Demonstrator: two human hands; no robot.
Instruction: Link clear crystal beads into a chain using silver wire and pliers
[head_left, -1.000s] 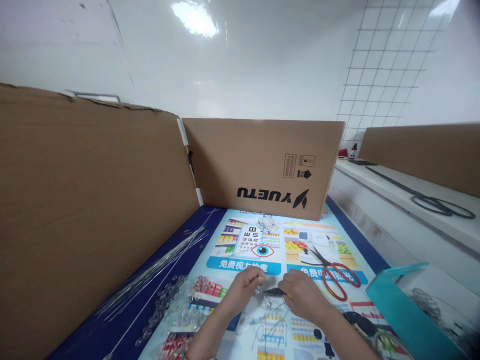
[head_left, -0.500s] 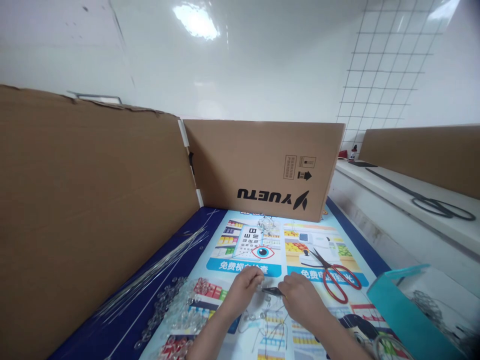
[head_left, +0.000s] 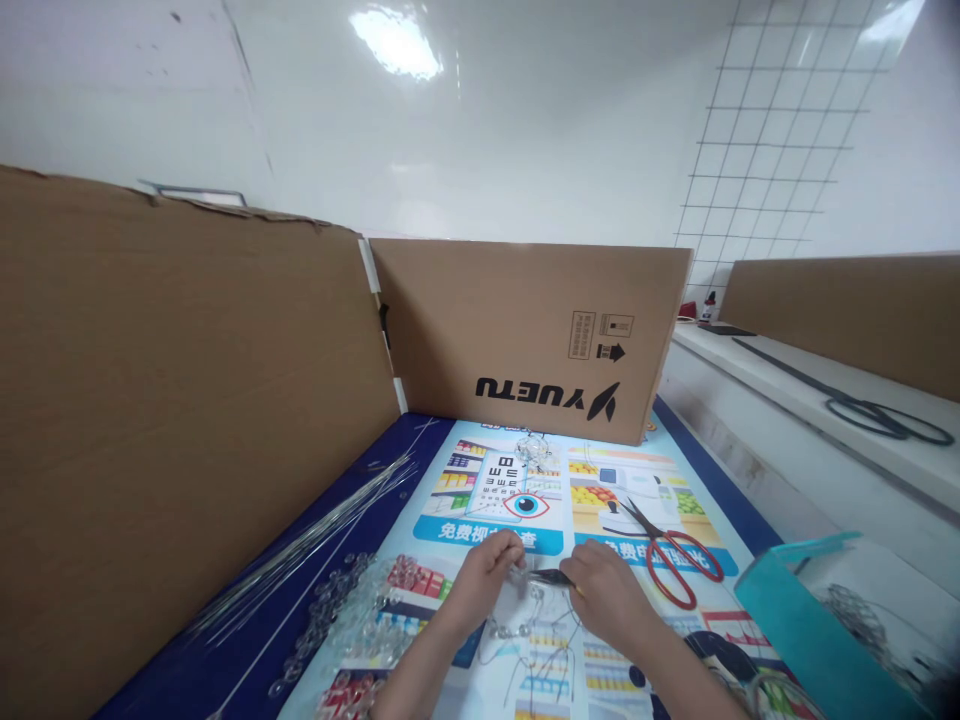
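Observation:
My left hand (head_left: 486, 580) is closed in a pinch, holding a piece of beaded wire (head_left: 511, 631); clear beads and thin wire ends hang below it over the printed table cover. My right hand (head_left: 609, 592) is wrapped round a pair of pliers (head_left: 551, 577). Their dark, pointed jaws reach left to the wire at my left fingertips, while the handles are mostly hidden in my palm. Whether the jaws grip the wire is too small to tell. To the right of my right hand lie red-handled scissors (head_left: 679, 560).
Loose clear beads (head_left: 367, 620) and red beads (head_left: 351, 692) lie at left, near a bundle of straight wires (head_left: 315, 540). Cardboard panels (head_left: 525, 320) stand behind and at left. A teal box (head_left: 825, 630) with wire pieces is at right. A beaded wire piece (head_left: 533, 452) lies farther back.
Both hands have shifted very slightly, the pliers' jaws moving a little to the right and up with the left fingertips. The other things stay put.

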